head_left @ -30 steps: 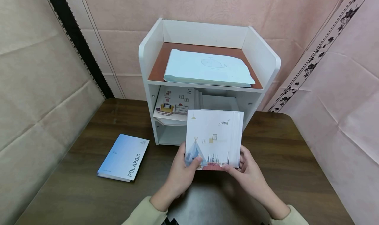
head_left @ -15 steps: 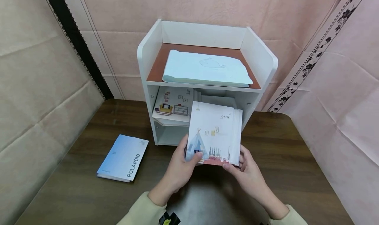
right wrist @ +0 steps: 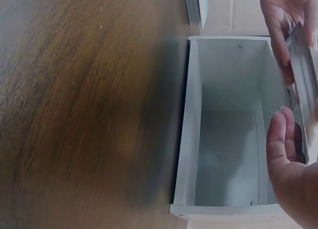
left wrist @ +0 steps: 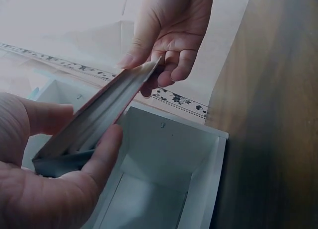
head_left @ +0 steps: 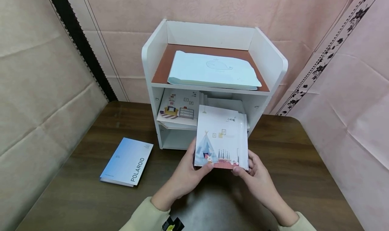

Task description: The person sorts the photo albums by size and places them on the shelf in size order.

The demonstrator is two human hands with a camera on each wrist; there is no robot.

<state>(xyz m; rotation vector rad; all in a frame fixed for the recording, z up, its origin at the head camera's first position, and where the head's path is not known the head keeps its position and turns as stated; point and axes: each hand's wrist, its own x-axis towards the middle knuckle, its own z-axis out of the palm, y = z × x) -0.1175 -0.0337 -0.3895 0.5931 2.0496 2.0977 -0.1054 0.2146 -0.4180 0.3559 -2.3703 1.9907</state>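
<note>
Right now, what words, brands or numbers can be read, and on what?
"POLAROID": blue booklet.
"小时", third character too small to be sure: white held booklet.
Too small to read: the blue booklet's other print, marks on the shelf booklet and under the whale drawing.
No readable numbers.

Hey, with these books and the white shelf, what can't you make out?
Head view: some contents of the white shelf's middle compartment, covered by the held books.
Head view: fine print on the blue POLAROID book, too small to read.
Left wrist view: how many books are held; their edges blur together.
Right wrist view: part of the held books, cut off by the right edge.
</note>
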